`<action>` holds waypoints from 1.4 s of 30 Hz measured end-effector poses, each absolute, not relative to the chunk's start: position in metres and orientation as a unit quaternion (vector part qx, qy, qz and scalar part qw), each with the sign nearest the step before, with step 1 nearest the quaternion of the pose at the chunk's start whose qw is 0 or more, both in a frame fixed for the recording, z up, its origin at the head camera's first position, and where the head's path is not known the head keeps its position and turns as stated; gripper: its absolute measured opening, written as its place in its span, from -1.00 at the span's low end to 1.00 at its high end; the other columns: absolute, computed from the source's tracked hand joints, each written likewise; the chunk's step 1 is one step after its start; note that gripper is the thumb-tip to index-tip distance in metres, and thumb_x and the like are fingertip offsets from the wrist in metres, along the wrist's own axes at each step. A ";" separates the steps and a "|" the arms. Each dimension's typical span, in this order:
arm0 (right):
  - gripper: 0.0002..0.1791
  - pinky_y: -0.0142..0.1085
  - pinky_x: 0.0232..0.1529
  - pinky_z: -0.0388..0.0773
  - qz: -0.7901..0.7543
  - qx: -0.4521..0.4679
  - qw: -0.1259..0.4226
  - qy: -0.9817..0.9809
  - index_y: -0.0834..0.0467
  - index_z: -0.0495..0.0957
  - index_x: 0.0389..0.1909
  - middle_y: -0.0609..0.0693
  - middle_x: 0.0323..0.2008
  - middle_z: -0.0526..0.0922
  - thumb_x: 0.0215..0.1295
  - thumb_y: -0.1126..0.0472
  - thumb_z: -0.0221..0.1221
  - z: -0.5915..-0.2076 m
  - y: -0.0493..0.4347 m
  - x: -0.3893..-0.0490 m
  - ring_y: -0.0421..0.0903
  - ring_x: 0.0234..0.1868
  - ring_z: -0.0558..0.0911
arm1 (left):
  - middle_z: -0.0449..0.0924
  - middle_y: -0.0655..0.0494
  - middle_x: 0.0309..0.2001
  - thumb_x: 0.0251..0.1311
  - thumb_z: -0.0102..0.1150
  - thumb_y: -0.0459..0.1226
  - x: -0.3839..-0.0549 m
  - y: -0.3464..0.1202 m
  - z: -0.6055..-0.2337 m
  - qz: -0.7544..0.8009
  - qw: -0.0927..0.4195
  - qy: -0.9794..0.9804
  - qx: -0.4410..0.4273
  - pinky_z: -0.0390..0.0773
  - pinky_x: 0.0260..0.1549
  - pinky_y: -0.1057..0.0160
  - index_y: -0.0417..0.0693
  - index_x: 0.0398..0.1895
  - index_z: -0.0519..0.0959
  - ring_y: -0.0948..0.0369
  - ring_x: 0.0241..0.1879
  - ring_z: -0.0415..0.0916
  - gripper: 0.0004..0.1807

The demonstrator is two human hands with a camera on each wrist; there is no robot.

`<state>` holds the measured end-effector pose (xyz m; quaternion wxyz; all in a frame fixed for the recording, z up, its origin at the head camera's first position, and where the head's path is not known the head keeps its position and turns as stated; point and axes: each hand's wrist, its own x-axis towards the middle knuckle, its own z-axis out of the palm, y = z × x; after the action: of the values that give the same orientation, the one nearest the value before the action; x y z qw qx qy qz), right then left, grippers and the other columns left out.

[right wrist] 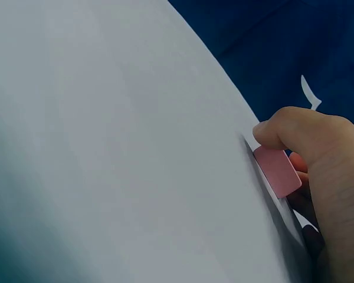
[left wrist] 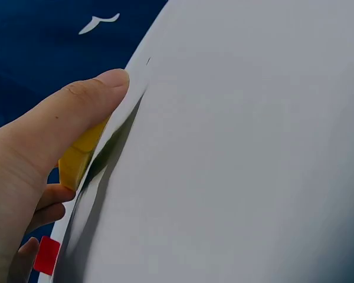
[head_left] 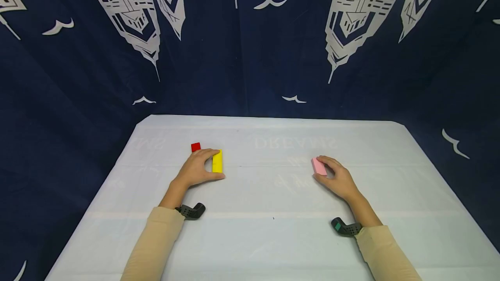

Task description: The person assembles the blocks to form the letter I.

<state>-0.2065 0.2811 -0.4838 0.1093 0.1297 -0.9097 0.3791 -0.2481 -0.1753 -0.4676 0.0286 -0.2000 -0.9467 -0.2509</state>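
Note:
My left hand grips a yellow block on the left half of the table, thumb at its near end and a fingertip at its far end. The left wrist view shows the thumb lying across the yellow block. Just beyond that hand's knuckles is a small red block, partly covered by the hand. Over on the right, my right hand pinches a pink block between thumb and fingers. In the right wrist view, the thumb presses one end of the pink block, close to the tabletop.
A white cloth covers the table, with faint lettering showing through. Behind it hangs a dark blue curtain printed with white buildings and birds. Each wrist wears a dark strap-on device, the left one just below the cuff's edge.

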 end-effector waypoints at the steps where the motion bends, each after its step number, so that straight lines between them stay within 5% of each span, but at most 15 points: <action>1: -0.38 0.18 0.27 0.25 0.380 0.130 0.110 -0.909 0.35 0.45 0.21 0.30 0.25 0.43 0.13 0.22 0.37 -0.484 0.281 -0.206 0.29 0.31 0.34 | 0.39 0.00 0.33 -0.15 0.44 0.22 -0.248 -0.174 -0.467 -0.250 0.028 -0.947 -0.200 0.16 0.34 -0.11 -0.01 0.36 0.41 -0.02 0.36 0.22 -0.03; 42: -0.38 0.18 0.29 0.23 0.381 0.125 0.107 -0.910 0.34 0.45 0.22 0.29 0.26 0.43 0.14 0.21 0.36 -0.486 0.282 -0.206 0.29 0.32 0.32 | 0.44 0.03 0.29 -0.16 0.40 0.28 -0.262 -0.119 -0.468 -0.237 0.027 -0.937 -0.256 0.13 0.37 0.04 0.03 0.33 0.44 0.03 0.33 0.26 -0.04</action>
<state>-0.2064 0.2822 -0.4862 0.1073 0.1246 -0.9098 0.3811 -0.2616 -0.1187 -0.4682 0.0267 -0.2562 -0.9368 -0.2368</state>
